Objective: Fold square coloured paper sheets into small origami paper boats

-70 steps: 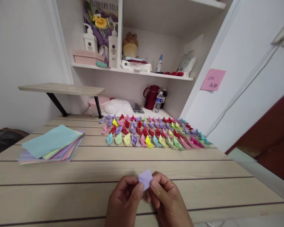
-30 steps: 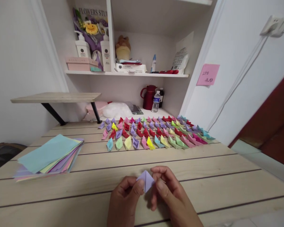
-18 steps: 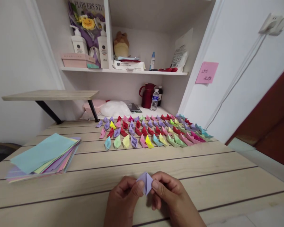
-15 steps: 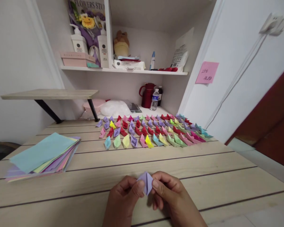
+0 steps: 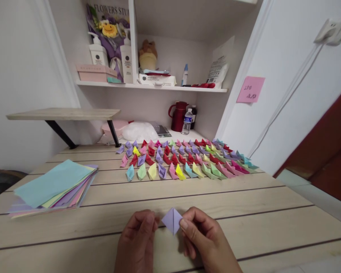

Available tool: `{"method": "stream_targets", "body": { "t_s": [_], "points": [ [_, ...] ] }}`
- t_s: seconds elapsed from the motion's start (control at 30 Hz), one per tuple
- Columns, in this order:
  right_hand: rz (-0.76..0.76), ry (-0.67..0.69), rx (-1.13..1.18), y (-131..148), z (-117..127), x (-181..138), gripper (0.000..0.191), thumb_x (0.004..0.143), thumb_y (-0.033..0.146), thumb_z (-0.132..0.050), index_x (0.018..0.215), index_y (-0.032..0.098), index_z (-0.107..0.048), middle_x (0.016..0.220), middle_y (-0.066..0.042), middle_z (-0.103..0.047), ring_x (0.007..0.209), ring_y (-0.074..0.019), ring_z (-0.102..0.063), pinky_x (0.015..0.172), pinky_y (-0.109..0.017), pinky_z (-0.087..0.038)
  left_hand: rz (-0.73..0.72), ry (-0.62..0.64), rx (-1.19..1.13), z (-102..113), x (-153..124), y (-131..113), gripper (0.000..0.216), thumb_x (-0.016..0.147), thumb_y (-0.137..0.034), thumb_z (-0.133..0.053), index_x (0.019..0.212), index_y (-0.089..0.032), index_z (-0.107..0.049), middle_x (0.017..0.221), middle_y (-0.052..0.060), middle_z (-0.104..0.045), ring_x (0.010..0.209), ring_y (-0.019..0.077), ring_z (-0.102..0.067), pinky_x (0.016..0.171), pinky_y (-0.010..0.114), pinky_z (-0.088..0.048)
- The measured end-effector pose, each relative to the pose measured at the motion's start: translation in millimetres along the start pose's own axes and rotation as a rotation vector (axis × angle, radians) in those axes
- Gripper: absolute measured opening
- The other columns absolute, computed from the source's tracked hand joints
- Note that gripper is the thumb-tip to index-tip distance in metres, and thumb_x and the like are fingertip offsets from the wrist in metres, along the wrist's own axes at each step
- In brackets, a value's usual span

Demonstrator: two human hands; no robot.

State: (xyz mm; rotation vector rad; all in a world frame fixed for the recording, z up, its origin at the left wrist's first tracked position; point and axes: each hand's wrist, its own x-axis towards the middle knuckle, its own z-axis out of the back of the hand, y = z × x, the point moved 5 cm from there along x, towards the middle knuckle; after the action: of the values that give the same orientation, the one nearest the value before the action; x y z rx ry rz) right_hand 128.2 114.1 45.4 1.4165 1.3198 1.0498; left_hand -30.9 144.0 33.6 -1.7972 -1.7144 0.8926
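My right hand (image 5: pixel 204 239) pinches a small folded lilac paper piece (image 5: pixel 172 220) between thumb and forefinger, just above the near part of the wooden table (image 5: pixel 244 212). The piece is diamond-shaped with a centre crease. My left hand (image 5: pixel 138 240) sits just to its left with fingers curled together, a small gap away from the paper's left tip and holding nothing. Several rows of small folded paper boats (image 5: pixel 184 159) in many colours stand on the table farther back.
A stack of coloured paper sheets (image 5: pixel 55 185) lies at the left. A raised wooden shelf (image 5: pixel 64 113) stands behind it. At the back are a red jug (image 5: pixel 179 116), a water bottle (image 5: pixel 187 122) and a wall shelf with pump bottles (image 5: pixel 127 58).
My left hand has let go of the lilac piece and drawn slightly left. The right hand alone now holds it, turned so the diamond face shows.
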Motion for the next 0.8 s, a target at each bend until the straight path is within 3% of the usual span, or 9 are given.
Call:
{"method": "stream_targets", "body": {
  "t_s": [0.13,0.33,0.8],
  "points": [
    [-0.007,0.037,0.009,-3,2,2,0.043,0.081,0.057,-0.075,0.072,0.019,-0.058,0.045,0.007,-0.047,0.042,-0.0086,-0.042,0.05,-0.022,-0.035,0.017,-0.088,-0.126,5,1,4,0.036,0.046,-0.037,-0.098,0.061,-0.018,-0.071,0.064,-0.002,-0.066,0.063,0.0079,-0.06,0.069,0.02,-0.057],
    [-0.019,0.046,0.071,1,0,2,0.041,0.081,0.054,-0.076,0.07,0.018,-0.059,0.044,0.007,-0.048,0.042,-0.0083,-0.042,0.051,-0.022,-0.037,0.01,-0.142,-0.202,11,2,7,0.035,0.048,-0.035,-0.097,0.067,-0.017,-0.073,0.07,-0.002,-0.069,0.058,0.0052,-0.057,0.067,0.02,-0.06],
    [-0.086,0.024,0.253,12,2,3,0.04,0.079,0.051,-0.079,0.068,0.017,-0.06,0.042,0.006,-0.048,0.041,-0.0077,-0.039,0.051,-0.021,-0.038,0.214,0.012,-0.148,-10,-12,-2,0.028,0.057,-0.029,-0.094,0.069,-0.014,-0.073,0.071,-0.002,-0.066,0.06,0.0044,-0.055,0.069,0.019,-0.058]
  ]
}}
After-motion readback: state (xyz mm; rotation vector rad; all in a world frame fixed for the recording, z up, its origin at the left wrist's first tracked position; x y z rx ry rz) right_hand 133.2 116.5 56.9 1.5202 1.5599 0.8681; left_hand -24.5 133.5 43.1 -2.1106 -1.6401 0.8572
